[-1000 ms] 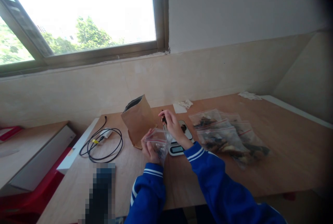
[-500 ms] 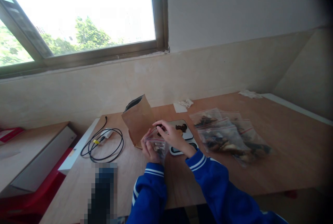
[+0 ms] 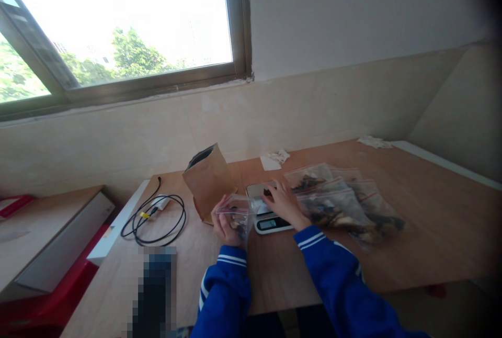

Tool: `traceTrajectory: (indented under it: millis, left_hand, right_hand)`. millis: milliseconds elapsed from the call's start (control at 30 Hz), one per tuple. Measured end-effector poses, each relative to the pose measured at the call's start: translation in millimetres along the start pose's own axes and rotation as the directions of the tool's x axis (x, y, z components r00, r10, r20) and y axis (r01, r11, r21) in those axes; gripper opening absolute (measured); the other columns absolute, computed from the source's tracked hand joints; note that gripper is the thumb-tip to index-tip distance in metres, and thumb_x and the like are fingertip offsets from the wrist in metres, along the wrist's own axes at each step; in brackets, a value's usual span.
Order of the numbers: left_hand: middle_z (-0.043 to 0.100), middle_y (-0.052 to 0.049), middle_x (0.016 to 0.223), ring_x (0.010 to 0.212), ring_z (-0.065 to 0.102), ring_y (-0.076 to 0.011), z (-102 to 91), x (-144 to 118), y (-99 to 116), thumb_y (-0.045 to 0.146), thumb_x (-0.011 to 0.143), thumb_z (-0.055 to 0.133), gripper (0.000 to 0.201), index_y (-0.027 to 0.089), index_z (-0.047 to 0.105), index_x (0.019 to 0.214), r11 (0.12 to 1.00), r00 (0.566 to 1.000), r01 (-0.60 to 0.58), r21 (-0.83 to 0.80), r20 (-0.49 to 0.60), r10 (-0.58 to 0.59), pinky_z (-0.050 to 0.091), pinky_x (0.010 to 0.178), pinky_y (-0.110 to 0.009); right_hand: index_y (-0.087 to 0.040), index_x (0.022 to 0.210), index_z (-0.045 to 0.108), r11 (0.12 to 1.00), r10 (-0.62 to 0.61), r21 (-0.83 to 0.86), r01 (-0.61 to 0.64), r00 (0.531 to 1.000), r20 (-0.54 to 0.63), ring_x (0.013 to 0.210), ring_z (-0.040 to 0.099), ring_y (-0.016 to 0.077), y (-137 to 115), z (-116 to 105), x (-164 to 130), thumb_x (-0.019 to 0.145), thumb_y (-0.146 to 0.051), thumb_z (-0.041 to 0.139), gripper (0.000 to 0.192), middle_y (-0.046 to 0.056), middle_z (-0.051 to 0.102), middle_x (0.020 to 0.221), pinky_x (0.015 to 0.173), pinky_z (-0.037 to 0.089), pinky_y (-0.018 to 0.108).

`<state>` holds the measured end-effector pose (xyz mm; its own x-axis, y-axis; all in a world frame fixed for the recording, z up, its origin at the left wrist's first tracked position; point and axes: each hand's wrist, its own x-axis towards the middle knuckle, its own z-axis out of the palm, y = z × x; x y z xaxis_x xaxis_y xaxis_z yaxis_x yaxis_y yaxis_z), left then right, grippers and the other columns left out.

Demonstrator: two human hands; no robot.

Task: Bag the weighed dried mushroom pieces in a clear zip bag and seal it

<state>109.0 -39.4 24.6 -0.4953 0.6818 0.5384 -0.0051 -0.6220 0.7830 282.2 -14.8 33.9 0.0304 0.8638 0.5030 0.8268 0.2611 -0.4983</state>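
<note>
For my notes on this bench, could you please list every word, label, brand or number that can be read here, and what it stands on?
No text can be read.
Scale: the display is lit, but its digits are too small and blurred to read.
Brown paper bag: no print visible.
Clear zip bag in the left hand: no label visible.
Filled zip bags beside the right hand: red seal lines only, no lettering.
</note>
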Motion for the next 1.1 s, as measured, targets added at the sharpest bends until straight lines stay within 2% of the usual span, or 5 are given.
traceTrajectory:
  millis: [133, 567, 800, 967, 1100]
  left_hand:
    - [0.064, -0.012, 0.114, 0.103, 0.061, -0.0221, 2.7, -0.9, 3.2, 0.036, 0.092, 0.037, 0.036, 0.014, 0.061, 0.107, 1.0, 1.0, 0.02, -0.007, -0.01, -0.02, 0.045, 0.093, -0.039]
    - [0.064, -0.012, 0.117, 0.105, 0.06, -0.0227, -1.9, -0.8, -0.5, 0.038, 0.092, 0.038, 0.038, 0.014, 0.061, 0.11, 0.998, 0.997, 0.056, -0.02, 0.046, -0.055, 0.045, 0.093, -0.04]
    - [0.063, -0.013, 0.118, 0.104, 0.061, -0.0226, -2.8, -0.7, -2.0, 0.039, 0.092, 0.038, 0.038, 0.014, 0.06, 0.111, 0.999, 0.997, 0.051, -0.018, 0.056, -0.05, 0.046, 0.093, -0.04]
    - [0.063, -0.013, 0.117, 0.106, 0.061, -0.0233, -4.7, 0.2, -4.9, 0.038, 0.092, 0.04, 0.037, 0.014, 0.06, 0.111, 0.999, 0.998, 0.029, -0.024, 0.065, -0.028, 0.046, 0.094, -0.041]
    - [0.063, -0.012, 0.117, 0.105, 0.061, -0.0235, -4.5, 0.3, -6.5, 0.039, 0.091, 0.04, 0.037, 0.015, 0.06, 0.11, 0.999, 0.999, 0.019, -0.047, 0.052, -0.016, 0.046, 0.093, -0.041]
  right_hand:
    - [-0.019, 0.118, 0.06, 0.995, 0.026, -0.1, -0.016, 0.994, 0.105, 0.117, 0.048, 0.0304, 31.2, 13.8, -9.2, 0.086, -0.031, 0.056, 0.035, 0.016, 0.053, 0.124, 0.097, 0.038, 0.044]
    - [-0.022, 0.092, 0.066, 0.993, 0.029, 0.111, -0.029, 1.0, 0.0, 0.094, 0.057, 0.0225, 42.1, 14.1, -8.8, 0.085, -0.02, 0.052, 0.015, 0.007, 0.06, 0.095, 0.085, 0.044, 0.036]
    - [-0.023, 0.098, 0.066, 0.936, -0.037, 0.348, 0.052, 0.998, -0.05, 0.096, 0.059, 0.0204, -25.0, -31.1, 7.1, 0.087, -0.024, 0.054, 0.016, 0.006, 0.062, 0.1, 0.088, 0.045, 0.035]
    - [-0.026, 0.111, 0.064, 0.833, -0.323, 0.512, 0.209, 0.936, 0.142, 0.102, 0.058, 0.0185, -73.0, -55.3, 14.5, 0.088, -0.024, 0.053, 0.026, 0.005, 0.059, 0.106, 0.092, 0.045, 0.033]
    - [-0.026, 0.118, 0.061, 0.808, -0.353, 0.563, 0.174, 0.908, 0.225, 0.105, 0.057, 0.019, -76.7, -48.8, 9.4, 0.089, -0.025, 0.053, 0.03, 0.006, 0.06, 0.11, 0.094, 0.044, 0.035]
